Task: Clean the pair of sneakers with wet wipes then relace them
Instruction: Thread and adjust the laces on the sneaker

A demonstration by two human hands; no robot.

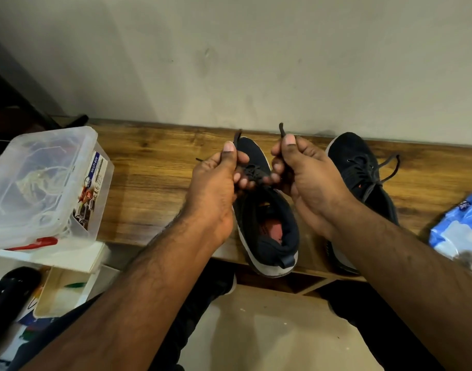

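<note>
On the wooden shelf (154, 167), the left hand (216, 178) and right hand (307, 170) are each pinching an end of the dark lace (237, 137) over the nearer black knit sneaker (267, 223). Relacing seems nearly finished; next probably comes crossing and knotting the ends evenly.

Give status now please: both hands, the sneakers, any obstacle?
Left hand and right hand each pinch one lace end over near sneaker. Second sneaker laced, on the bench. Nothing in the way.
</note>
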